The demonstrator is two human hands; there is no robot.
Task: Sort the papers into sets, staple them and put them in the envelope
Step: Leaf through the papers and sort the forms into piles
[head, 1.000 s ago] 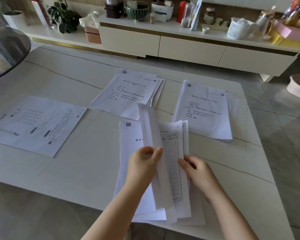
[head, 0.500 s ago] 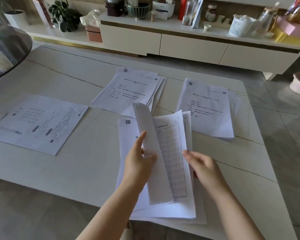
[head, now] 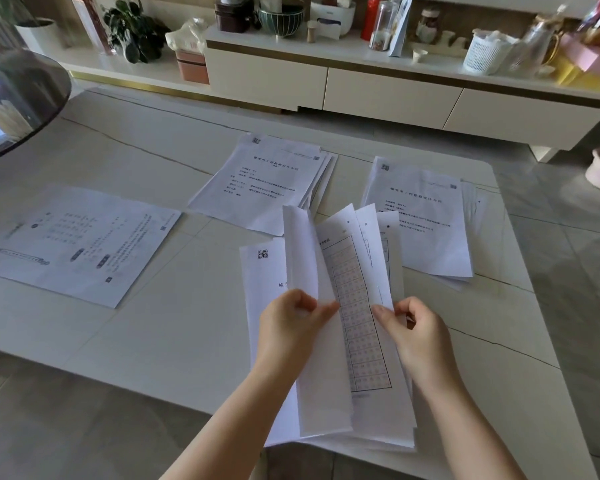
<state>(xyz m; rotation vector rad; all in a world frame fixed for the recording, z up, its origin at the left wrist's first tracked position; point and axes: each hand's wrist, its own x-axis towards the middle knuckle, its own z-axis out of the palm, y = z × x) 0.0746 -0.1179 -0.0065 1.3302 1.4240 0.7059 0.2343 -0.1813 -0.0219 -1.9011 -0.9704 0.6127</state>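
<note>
Hiding: the lifted sheets (head: 300, 258) cover most of the near stack's (head: 257, 306) cover page; print too blurred to read.
Left hand (head: 288, 327): pinches lifted sheets.
Right hand (head: 416, 330): pinches the grid page's (head: 357, 306) edge.
Stacks: two more (head: 267, 181) (head: 426, 216) at 12 and 1 o'clock.

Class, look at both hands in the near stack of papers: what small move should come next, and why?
Probably the left hand lays its lifted sheets over to the left, since the right hand already pinches the table-printed page, still fanned within the near stack rather than sorted onto a pile.
</note>
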